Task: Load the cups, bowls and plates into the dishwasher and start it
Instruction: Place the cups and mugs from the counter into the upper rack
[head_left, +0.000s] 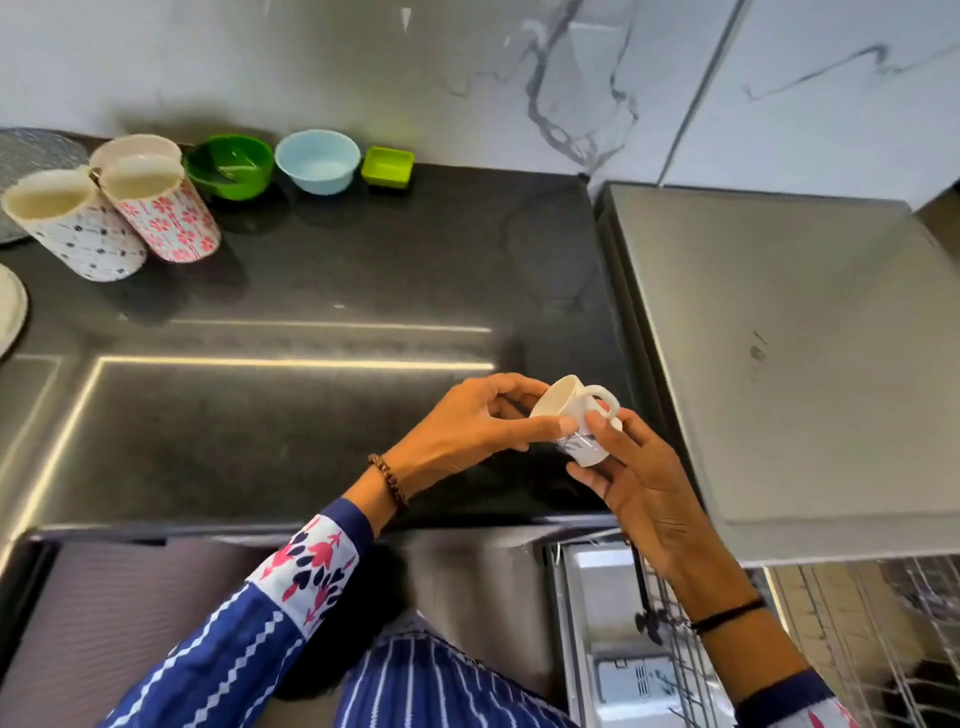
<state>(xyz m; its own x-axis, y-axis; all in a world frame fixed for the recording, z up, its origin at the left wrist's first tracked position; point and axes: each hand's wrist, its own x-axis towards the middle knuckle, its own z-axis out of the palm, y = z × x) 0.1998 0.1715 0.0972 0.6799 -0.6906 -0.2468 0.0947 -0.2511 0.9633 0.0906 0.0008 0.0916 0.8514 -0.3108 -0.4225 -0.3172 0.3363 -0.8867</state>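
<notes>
Head view: small white mug (575, 418) is held tilted above the near right part of the dark countertop (311, 291), its mouth turned up and left, handle on top. Left hand (470, 428) is closed on the mug's rim end, thumb pressed to its side; right hand (641, 480) is gripped around its base end. Back left on the countertop, three tall patterned cups (111, 213) are clustered, touching; green bowl (228, 165), light blue bowl (317, 160) and small green square dish (388, 166) are lined up beside them along the wall. Plate edge (9, 312) is seen at far left. Open dishwasher (644, 639) with wire rack (852, 623) is seen lower right, below the hands.
</notes>
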